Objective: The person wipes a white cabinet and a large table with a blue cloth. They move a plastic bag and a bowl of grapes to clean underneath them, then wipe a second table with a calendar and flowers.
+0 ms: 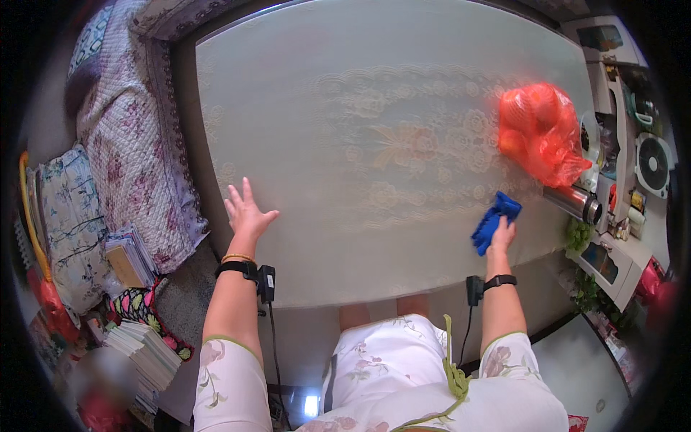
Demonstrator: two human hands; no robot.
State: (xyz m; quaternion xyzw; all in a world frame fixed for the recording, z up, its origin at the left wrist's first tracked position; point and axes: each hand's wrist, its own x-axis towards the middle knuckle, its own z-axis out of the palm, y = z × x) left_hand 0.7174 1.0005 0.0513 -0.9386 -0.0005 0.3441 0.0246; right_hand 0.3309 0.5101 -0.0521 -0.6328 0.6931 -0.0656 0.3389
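Observation:
A pale, see-through table cover with a floral lace pattern spreads over the table (302, 162) in front of me. My left hand (247, 211) is over the table's left part, fingers spread, holding nothing. Whether its palm touches the cover I cannot tell. In my right hand (503, 236) is a folded blue cloth (495, 222), held at the table's right side. Beyond that hand, a red plastic bag (540, 129) full of rounded things sits near the right edge. A steel thermos flask (575, 203) lies on its side beside the bag.
To the left stands a sofa with a quilted floral cover (135, 146), with stacked papers (132, 256) and books (143, 351) nearer me. White cabinets (615, 264) line the right side, with a box fan (652, 163) and green leafy plants (578, 236). Cables hang from both wrist straps.

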